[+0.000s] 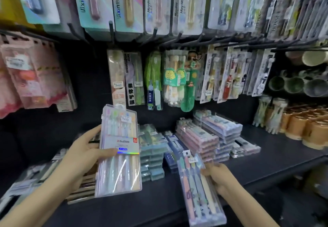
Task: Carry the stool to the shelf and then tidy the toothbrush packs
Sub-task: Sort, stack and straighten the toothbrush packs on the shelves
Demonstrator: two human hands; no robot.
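- The left hand (83, 154) grips a clear five-brush pack (119, 155) at its left edge, thumb across the front; pastel brushes lie side by side inside.
- This pack is held near upright above the shelf (266, 164), long axis vertical, bristle heads up.
- The right hand (220, 178) grasps a narrower pack (198, 191) at its right edge; it holds coloured brushes, heads at the far end.
- Its long axis runs from the shelf towards the viewer, slanting lower right.
- Stacked packs (197, 138) lie flat on the shelf; hanging packs (134, 77) fill the hooks above; cups (301, 131) stand at right.
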